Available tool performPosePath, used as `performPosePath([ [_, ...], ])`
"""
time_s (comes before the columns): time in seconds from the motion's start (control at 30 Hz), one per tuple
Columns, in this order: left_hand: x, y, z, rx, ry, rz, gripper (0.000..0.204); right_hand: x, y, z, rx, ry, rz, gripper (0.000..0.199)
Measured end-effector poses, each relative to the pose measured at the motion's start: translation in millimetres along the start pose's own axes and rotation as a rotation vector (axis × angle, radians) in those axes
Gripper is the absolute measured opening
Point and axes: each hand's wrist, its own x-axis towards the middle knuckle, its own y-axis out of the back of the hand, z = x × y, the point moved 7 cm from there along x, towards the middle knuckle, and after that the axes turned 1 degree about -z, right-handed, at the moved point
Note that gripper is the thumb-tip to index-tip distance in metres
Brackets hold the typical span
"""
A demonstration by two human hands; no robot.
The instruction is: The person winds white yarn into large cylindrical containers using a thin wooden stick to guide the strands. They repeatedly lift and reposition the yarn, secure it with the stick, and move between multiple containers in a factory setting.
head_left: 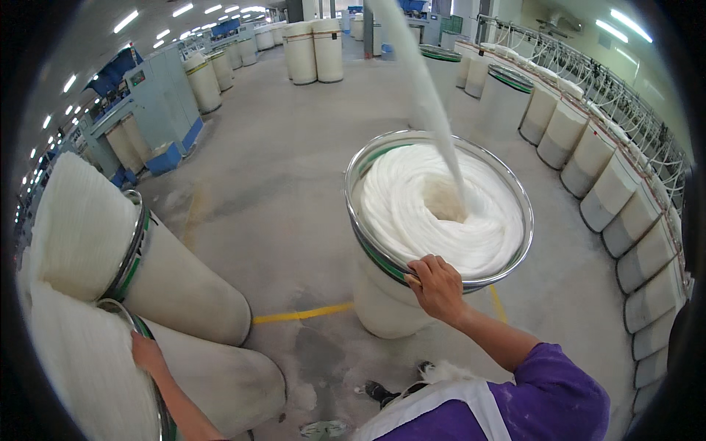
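Head view, R hand: R hand (437, 287) on near side of ctr can (386, 309); fingers bent over metal rim, held close tog., pinching it.
Ctr can: tall, cream wall, shiny rim w/ green band under it; stands upright on grey floor (294, 184), in front of person, slightly R of ctr.
Coil vs R fingers: white fibre coil (397, 198) sits inside ctr can, just beyond the fingertips, ringed round a darker hollow in mid; can't tell if tips touch it.
Strand: thick white strand (423, 81) runs from top edge of view down to coil, meets it just R of hollow; well apart from R fingers.
L hand: L hand (151, 354) at rim of near L can (213, 360); fingertips part hidden, can't tell if spread or pinching.
Fibre vs L fingers: white fibre mass (81, 360) heaped above that rim, right beside L fingers, on their L.
2nd L can: far L can (195, 283) just beyond, w/ own tall fibre heap (81, 228).
Floor btwn: yellow line (305, 314) btwn L cans & ctr can.
Clothes: purple sleeve (559, 397) on R arm, white apron (448, 411).
R side: long curved row of cans (588, 158).
Back L: grey-blue machine (158, 84), blue box (163, 159) nr its base.
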Motion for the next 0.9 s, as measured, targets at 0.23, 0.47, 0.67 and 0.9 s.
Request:
performPosePath([
  [0.23, -61, 126, 22, 0.035, 0.075, -0.484, 0.026, 11, -13, -20, 0.005, 0.118, 0.033, 0.032],
  [0.47, -126, 244, 27, 0.135, 0.158, -0.552, 0.028, 25, -31, -33, 0.124, 0.21, -0.036, 0.032],
  [0.67, -174, 288, 26, -0.073, 0.332, -0.668, 0.031, 52, -50, -43, 0.151, 0.271, -0.082, 0.033],
  [0.9, -202, 348, 113, -0.162, 0.26, -0.312, 0.043, 61, -57, -52, 0.502, 0.458, -0.318, 0.034],
])
